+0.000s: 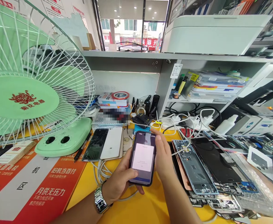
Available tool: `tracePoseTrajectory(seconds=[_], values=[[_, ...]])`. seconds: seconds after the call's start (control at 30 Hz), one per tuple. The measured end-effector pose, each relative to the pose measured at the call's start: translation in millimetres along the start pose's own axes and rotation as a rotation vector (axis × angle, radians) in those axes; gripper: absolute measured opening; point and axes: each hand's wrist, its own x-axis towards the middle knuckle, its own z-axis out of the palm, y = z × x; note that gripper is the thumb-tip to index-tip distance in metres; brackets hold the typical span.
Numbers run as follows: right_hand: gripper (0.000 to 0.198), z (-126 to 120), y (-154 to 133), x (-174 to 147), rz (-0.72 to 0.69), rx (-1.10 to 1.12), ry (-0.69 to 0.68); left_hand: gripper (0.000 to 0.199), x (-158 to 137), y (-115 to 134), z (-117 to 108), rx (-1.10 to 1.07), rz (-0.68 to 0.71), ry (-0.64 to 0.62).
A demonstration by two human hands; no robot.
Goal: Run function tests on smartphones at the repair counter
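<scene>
A smartphone (143,158) in a dark case is held upright over the yellow tabletop, its screen lit with a white pop-up panel. My left hand (121,174), a metal watch on its wrist, wraps the phone's lower left, the thumb lying on the screen's edge and fingers behind. Along the upper right edge, my right hand (162,152) grips the phone with its fingers at the top corner; part of its grip is hidden. Left of the phone lie a cracked dark phone (95,145) and a white phone (111,143).
A green fan (64,144) stands at left beside a red printed mat (50,183). Phone frames (194,168) and loose parts pile up at right, near bubble wrap (255,186). White cables (192,124), a power strip and a shelf (127,55) bound the back.
</scene>
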Motion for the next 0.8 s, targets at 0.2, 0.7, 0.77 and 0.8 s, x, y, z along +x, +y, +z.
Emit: tracePoseTrajectory(seconds=[0.2, 0.7, 0.77, 0.8], values=[[0.049, 5, -54, 25, -0.209, -0.759, -0.092, 0.086, 0, -7, -3, 0.026, -0.009, -0.088], [0.024, -18, -54, 38, -0.097, -0.563, -0.405, 0.079, 0, -1, -4, -0.084, -0.007, -0.102], [0.023, -19, -54, 37, -0.090, -0.549, -0.415, 0.078, 0, -1, -4, -0.086, -0.006, -0.116], [0.023, -19, -54, 37, -0.080, -0.541, -0.419, 0.078, 0, -1, -4, -0.086, -0.008, -0.122]])
